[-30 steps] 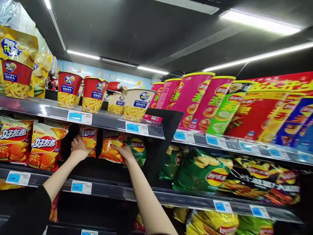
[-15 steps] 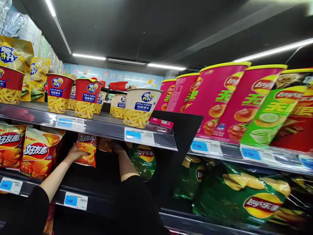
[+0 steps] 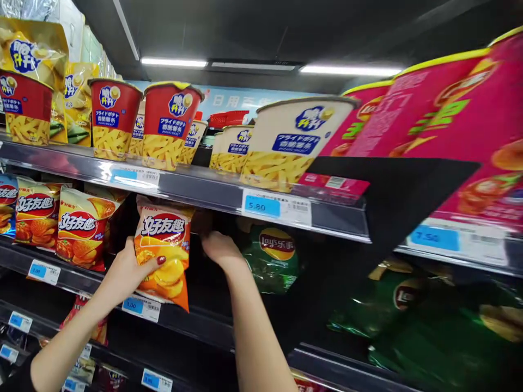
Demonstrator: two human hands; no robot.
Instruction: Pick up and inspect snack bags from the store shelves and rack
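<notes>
My left hand (image 3: 133, 267) grips the left edge of an orange and white chip bag (image 3: 164, 253), thumb across its front. The bag is upright, slightly tilted, at the front of the shelf below the potato stick cups. My right hand (image 3: 216, 247) reaches into the dark shelf just right of this bag. Its fingers are hidden in shadow, near a dim brown-orange shape (image 3: 201, 222) that I cannot make out. Right of that hand sits a green Lay's bag (image 3: 274, 258). Similar orange and white chip bags (image 3: 84, 228) stand to the left.
Above my hands runs a shelf edge (image 3: 196, 190) with price tags. On it stand red cups (image 3: 171, 125) and a white cup (image 3: 294, 141) of potato sticks. A black divider (image 3: 392, 190) separates pink Lay's canisters (image 3: 441, 109) on the right. Large green bags (image 3: 445, 343) lie below them.
My left hand has brought the orange chip bag forward, toward me. My right hand stays deep in the shelf. The view has moved closer to the shelves.
</notes>
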